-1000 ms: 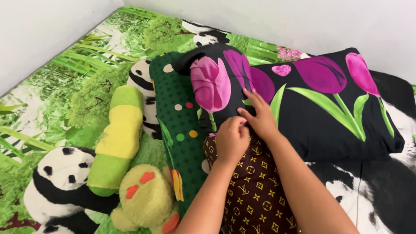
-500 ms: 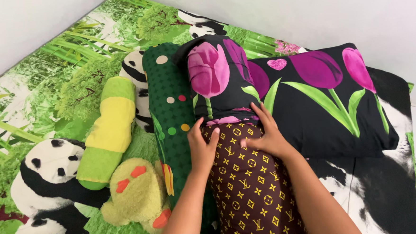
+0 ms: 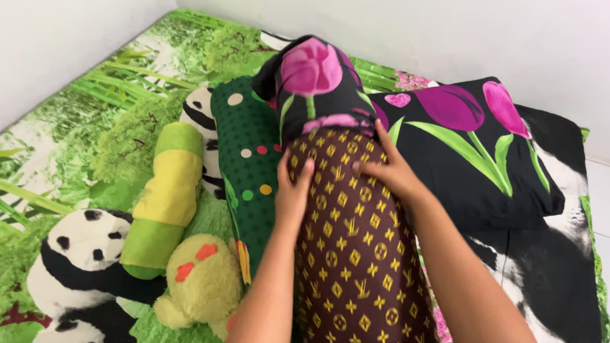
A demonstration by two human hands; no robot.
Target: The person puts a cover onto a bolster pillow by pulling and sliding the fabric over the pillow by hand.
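Both hands, left hand (image 3: 293,193) and right hand (image 3: 386,171), are gripping the brown bolster (image 3: 351,252) (half-covered by a tulip-print case (image 3: 318,87)) beside the green bolster (image 3: 249,160).

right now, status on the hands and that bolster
Left hand and right hand gripping brown bolster. Tulip cover only over its top end. Green bolster alongside.

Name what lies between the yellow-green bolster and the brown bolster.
In the head view, a dark green dotted bolster lies between the yellow-green bolster and the brown bolster, which both hands grip.
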